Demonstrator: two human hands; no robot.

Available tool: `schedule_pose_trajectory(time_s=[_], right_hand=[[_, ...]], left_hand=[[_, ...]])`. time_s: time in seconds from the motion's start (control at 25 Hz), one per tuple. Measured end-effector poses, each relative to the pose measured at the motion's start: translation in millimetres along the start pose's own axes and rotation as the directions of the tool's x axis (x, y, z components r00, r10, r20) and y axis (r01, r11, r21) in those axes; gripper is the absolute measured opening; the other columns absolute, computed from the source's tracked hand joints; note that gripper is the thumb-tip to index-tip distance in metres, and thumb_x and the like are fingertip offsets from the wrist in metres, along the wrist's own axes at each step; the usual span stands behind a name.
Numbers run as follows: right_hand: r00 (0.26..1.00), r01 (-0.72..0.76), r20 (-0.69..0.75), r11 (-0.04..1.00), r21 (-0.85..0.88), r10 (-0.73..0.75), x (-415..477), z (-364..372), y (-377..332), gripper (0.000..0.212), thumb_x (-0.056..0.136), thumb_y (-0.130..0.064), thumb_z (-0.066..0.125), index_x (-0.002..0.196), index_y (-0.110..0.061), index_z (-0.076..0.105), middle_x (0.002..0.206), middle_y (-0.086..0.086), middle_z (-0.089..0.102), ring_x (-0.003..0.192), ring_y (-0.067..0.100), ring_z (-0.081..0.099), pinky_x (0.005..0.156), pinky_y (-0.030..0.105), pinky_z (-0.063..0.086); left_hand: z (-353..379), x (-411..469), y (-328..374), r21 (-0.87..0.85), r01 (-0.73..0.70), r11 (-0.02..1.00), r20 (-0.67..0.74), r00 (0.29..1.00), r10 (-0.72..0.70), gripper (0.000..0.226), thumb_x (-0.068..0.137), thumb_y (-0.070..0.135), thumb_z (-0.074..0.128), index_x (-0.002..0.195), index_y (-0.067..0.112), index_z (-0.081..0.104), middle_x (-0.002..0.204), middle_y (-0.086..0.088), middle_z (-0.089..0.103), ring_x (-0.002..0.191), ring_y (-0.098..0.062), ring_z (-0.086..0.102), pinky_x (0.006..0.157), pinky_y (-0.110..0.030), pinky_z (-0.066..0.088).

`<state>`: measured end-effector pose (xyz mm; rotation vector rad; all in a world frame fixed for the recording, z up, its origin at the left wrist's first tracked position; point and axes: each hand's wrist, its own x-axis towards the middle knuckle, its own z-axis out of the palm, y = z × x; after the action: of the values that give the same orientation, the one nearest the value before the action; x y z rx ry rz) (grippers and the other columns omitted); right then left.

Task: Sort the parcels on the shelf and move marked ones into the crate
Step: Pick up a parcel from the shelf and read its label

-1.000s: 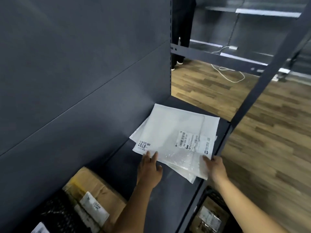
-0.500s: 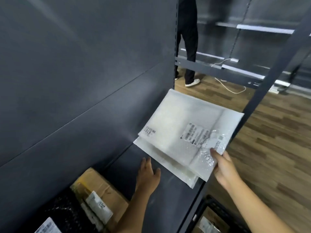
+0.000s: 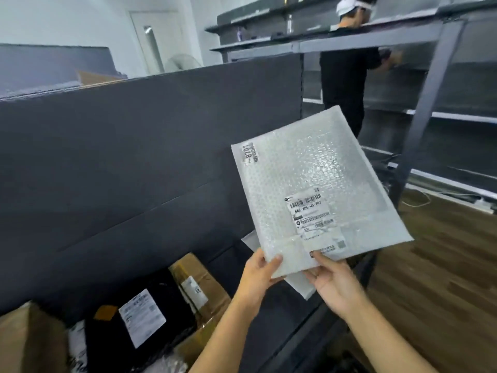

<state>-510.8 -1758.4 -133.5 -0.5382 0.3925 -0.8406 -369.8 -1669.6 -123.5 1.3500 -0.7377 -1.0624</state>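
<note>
The dark grey metal shelf [image 3: 279,321] under both hands carries the parcels. Left of the left hand [image 3: 258,275] lies a brown cardboard box with a white label [image 3: 212,294], and further left is a black plastic-wrapped parcel with a white label [image 3: 105,340]. A tan cardboard carton [image 3: 27,340] is cut off at the lower left edge.

Just beneath the hands a flat white envelope [image 3: 300,288] lies on the shelf, mostly hidden by the parcel held above it; only 2 corners show. What sits below the shelf's front edge, under the right forearm, is too dark and blurred to make out.

The white bubble-wrap mailer [image 3: 309,168] is in the air above the shelf, tilted, reaching up and away from the hands. The left hand grips its lower left corner, thumb on the face, fingers behind. The right hand [image 3: 333,286] pinches the bottom edge just beside it, thumb tip at the white shipping label [image 3: 313,219]. A small sticker [image 3: 249,154] at the far corner reads 8707 upside down.
</note>
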Motion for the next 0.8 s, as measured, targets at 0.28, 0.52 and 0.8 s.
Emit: schedule_pose_trajectory(time_s=[0.28,0.52,0.8], right_hand=[[1.0,0.013,-0.009,1.0,-0.021,-0.013,-52.5,3.9,-18.9,0.031,0.091,-0.01,0.048,0.119,-0.018,0.058,0.113,0.004,0.07,0.095,0.019,0.07,0.077,0.037,0.059],[0.999,0.04,0.045,0.973,-0.228,-0.031,-58.2,39.3,-21.4,0.034,0.087,0.0,0.052,0.119,-0.012,0.057,0.106,0.005,0.07,0.087,0.018,0.072,0.074,0.035,0.06],[0.996,-0.065,0.039,0.953,-0.296,0.08,-27.6,90.5,27.0,0.026,0.093,0.0,0.045,0.111,-0.014,0.058,0.106,0.006,0.066,0.089,0.021,0.068,0.062,0.028,0.06]], left_hand=[[-70.2,-95.1,25.1,0.01,-0.143,0.99,-0.256,0.956,0.14,0.026,0.093,0.011,0.055,0.119,0.016,0.058,0.112,-0.005,0.071,0.099,-0.021,0.069,0.075,-0.031,0.056],[-102.8,-123.7,49.5,0.071,-0.208,0.976,-0.344,0.913,0.22,0.023,0.093,0.006,0.054,0.115,0.013,0.059,0.104,-0.003,0.073,0.091,-0.016,0.071,0.08,-0.039,0.057],[-134.1,-176.2,74.1,0.239,-0.363,0.901,-0.362,0.827,0.43,0.017,0.091,0.011,0.06,0.108,0.013,0.063,0.104,-0.006,0.072,0.099,-0.019,0.069,0.081,-0.033,0.057]])
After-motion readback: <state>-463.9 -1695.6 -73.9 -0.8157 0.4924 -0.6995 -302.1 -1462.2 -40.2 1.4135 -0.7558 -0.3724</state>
